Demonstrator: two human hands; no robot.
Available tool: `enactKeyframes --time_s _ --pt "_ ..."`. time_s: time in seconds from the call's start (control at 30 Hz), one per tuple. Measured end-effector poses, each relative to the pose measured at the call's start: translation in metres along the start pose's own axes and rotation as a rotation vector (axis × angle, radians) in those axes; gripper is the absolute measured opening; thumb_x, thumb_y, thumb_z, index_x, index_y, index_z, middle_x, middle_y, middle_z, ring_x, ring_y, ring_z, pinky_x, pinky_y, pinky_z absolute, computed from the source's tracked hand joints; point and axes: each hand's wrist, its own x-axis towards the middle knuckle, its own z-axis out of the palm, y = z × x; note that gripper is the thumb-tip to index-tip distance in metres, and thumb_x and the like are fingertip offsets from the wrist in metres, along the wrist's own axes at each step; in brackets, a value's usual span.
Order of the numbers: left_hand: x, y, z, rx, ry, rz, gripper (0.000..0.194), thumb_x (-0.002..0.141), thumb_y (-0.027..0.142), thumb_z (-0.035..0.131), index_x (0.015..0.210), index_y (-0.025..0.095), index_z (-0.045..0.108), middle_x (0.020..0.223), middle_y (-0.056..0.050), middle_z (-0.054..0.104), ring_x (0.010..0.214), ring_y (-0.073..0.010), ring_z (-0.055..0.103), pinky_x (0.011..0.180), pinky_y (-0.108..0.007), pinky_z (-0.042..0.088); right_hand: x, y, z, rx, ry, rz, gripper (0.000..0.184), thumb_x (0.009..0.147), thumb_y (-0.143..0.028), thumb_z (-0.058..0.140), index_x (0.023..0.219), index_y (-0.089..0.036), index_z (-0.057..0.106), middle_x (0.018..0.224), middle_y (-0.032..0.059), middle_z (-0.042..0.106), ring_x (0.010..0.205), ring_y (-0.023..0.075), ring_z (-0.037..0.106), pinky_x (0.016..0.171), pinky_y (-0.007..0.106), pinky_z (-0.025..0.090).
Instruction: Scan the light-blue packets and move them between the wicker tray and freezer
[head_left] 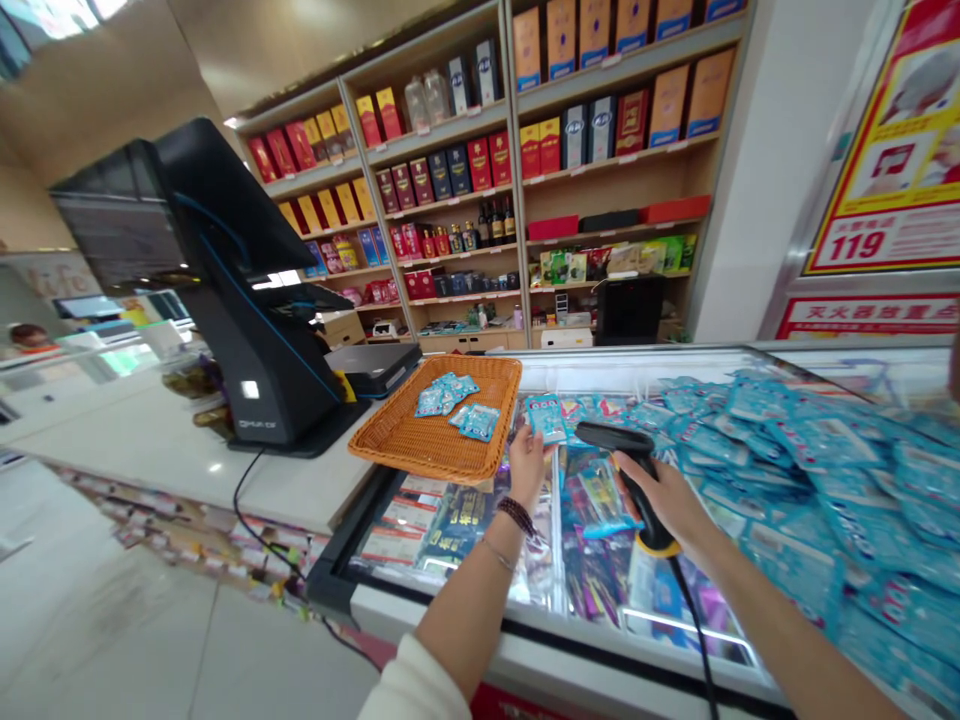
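My left hand (528,462) is closed on a small blue snack packet (546,416), held up just right of a wicker basket (367,440). In that basket lie several more blue packets (480,421). A black handheld barcode scanner (616,438) with a yellow ring is gripped in my right hand (660,490), its head pointing left toward the packet. The scanner's cable hangs down at the front. Right of my right hand, a large heap of blue packets (787,450) covers the glass top of a chest freezer (525,635).
On the left counter (217,500) stands a black cash register with a screen (232,200), and behind the basket sits a flat dark device (375,365). Shelves with boxes and bottles (450,180) line the back wall. A person (31,338) is far left. A cable (262,540) hangs off the counter.
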Motion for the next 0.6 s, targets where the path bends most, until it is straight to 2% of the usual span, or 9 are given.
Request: enactKeyframes --time_s 0.13,0.33,0.6 --pt "-0.0012 0.0014 -0.0004 0.026 0.031 0.042 0.035 0.081 0.046 0.076 0.078 0.018 0.056 0.071 0.003 0.06 0.071 -0.0112 0.065 0.087 -0.035 0.063 -0.0034 -0.0015 0.002 -0.025 0.015 -0.02 0.05 0.072 -0.068 0.077 0.071 -0.021 0.061 0.056 -0.0025 0.061 0.033 0.011 0.05 0.033 0.024 0.035" --pt "-0.0031 0.0041 -0.0021 0.049 0.045 0.063 0.032 0.084 0.048 0.072 0.078 0.019 0.059 0.074 0.0 0.061 0.076 -0.0133 0.066 0.086 -0.032 0.061 -0.005 -0.0021 0.0031 -0.078 0.042 -0.041 0.051 0.071 -0.07 0.075 0.068 -0.022 0.06 0.054 -0.0024 0.059 0.032 0.0114 0.048 0.033 0.025 0.034" --pt "-0.0012 0.0 -0.0061 0.222 0.086 0.162 0.029 0.089 0.045 0.064 0.076 0.018 0.061 0.07 0.0 0.057 0.067 -0.0123 0.057 0.067 -0.023 0.051 -0.0051 -0.0008 0.0019 -0.083 0.036 -0.053 0.055 0.072 -0.071 0.075 0.065 -0.019 0.06 0.054 -0.0018 0.059 0.033 0.0101 0.049 0.033 0.023 0.035"
